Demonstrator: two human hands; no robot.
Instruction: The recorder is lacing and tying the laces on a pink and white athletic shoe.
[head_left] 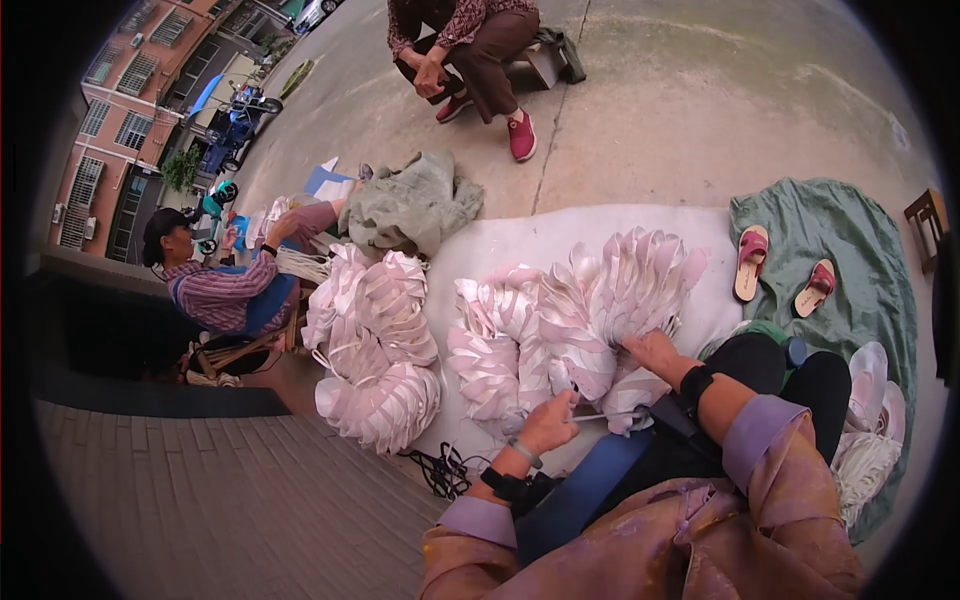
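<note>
On the white sheet (590, 222) in front of me lie curved, nested stacks of pink and white pieces that look like shoe uppers (625, 300). My left hand (548, 425) is at the near edge of the middle stack, thumb and fingers pinched together; what lies between them is too small to make out. To its right and a little farther off, my right hand (652, 350) is closed at the near side of the same stack, its fingertips against the pale pieces. A pale strip (610, 415) lies between my hands, near my knees.
Another curved stack (380, 350) is on the left, beside a seated co-worker (230, 285) handling similar pieces. A person (470, 50) sits at the far side. Red sandals (752, 262) rest on a green cloth (800, 215) at right. Black cord (440, 470) lies near my left forearm.
</note>
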